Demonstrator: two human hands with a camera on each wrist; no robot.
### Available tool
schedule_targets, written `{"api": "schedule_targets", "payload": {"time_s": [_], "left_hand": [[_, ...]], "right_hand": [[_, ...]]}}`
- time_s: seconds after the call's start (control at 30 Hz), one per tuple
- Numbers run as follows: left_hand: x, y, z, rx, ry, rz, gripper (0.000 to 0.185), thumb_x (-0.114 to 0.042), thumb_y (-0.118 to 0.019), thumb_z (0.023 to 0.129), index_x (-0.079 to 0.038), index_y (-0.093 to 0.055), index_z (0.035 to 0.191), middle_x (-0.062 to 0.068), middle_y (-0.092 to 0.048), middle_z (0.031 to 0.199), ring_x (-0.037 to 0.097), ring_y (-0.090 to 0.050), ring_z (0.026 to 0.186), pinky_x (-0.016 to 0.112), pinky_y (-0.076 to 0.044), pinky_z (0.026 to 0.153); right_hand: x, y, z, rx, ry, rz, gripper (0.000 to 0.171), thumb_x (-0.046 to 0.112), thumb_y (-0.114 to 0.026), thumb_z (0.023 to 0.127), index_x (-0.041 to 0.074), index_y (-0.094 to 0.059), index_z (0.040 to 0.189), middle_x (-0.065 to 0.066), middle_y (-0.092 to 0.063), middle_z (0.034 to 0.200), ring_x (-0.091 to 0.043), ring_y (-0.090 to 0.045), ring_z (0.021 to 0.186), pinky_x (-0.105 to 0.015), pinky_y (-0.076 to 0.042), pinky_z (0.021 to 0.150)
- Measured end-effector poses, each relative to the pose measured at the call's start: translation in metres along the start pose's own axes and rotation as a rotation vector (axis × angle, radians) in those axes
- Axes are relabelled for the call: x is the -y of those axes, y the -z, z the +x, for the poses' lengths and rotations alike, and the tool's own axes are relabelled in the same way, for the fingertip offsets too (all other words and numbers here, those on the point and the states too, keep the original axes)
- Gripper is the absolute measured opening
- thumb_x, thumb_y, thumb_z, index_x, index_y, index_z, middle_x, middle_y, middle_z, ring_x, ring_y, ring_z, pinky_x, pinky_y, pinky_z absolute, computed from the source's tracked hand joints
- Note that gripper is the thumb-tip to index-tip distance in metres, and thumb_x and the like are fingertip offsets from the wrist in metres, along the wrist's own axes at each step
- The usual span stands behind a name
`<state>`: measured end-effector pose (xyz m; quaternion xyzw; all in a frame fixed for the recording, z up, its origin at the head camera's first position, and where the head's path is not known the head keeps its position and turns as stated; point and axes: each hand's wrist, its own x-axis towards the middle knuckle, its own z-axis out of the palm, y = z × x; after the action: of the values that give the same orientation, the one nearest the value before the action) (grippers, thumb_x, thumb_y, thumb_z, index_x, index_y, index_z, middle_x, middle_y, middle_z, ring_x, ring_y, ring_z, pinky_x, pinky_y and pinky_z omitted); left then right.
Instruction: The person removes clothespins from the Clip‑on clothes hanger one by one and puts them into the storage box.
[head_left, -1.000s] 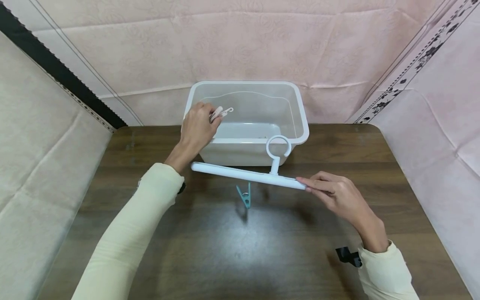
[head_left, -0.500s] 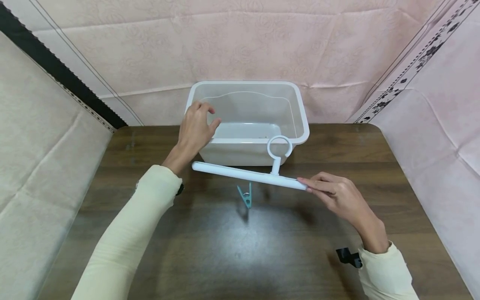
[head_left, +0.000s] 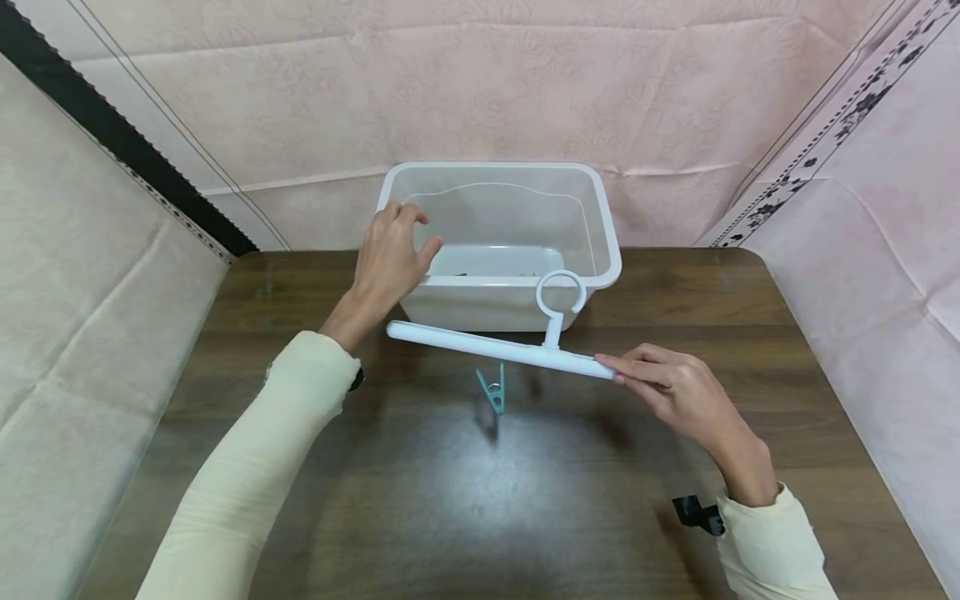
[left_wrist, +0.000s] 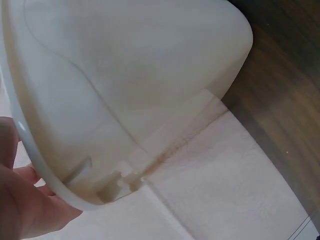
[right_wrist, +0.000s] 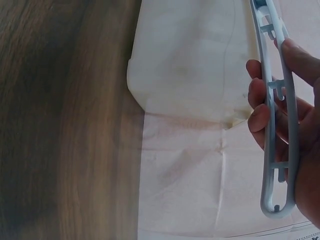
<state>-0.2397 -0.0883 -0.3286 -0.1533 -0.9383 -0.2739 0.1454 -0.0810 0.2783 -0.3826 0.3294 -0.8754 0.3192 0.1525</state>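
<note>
While right hand [head_left: 675, 392] pinches hanger bar [head_left: 498, 348] | left hand [head_left: 390, 254] relaxed, empty, at tub [head_left: 609, 250] rim | next: unclip teal peg [head_left: 491, 390] under bar

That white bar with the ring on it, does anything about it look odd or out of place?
The white bar hangs tilted in the air, gripped only at one end by the right hand. One lone teal peg dangles beneath it; nothing looks broken.

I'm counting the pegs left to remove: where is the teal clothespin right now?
In the head view the teal clothespin hangs under the white hanger bar, near its middle, above the wooden table and in front of the plastic tub.
</note>
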Motion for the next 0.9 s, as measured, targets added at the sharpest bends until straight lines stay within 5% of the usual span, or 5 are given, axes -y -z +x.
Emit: {"api": "schedule_targets", "payload": {"time_s": [0.27, 0.9], "left_hand": [[-0.011, 0.015, -0.008, 0.003, -0.035, -0.005, 0.044, -0.026, -0.073, 0.094, 0.001, -0.059, 0.126, 0.02, -0.052, 0.127, 0.035, -0.049, 0.107, 0.046, -0.044, 0.084], [-0.051, 0.046, -0.039, -0.135, -0.299, -0.024, 0.046, -0.019, -0.079, 0.088, 0.005, -0.059, 0.122, 0.02, -0.055, 0.118, 0.036, -0.051, 0.103, 0.044, -0.042, 0.086]], "right_hand": [[0.002, -0.002, 0.003, -0.015, 0.019, -0.011, 0.052, -0.008, -0.08, 0.076, 0.017, -0.076, 0.121, 0.008, -0.069, 0.094, -0.003, -0.05, 0.065, -0.015, -0.038, 0.055], [0.002, -0.002, 0.007, -0.009, 0.012, -0.011, 0.049, -0.007, -0.079, 0.077, 0.016, -0.076, 0.12, 0.008, -0.069, 0.095, -0.003, -0.051, 0.067, -0.016, -0.038, 0.057]]}}
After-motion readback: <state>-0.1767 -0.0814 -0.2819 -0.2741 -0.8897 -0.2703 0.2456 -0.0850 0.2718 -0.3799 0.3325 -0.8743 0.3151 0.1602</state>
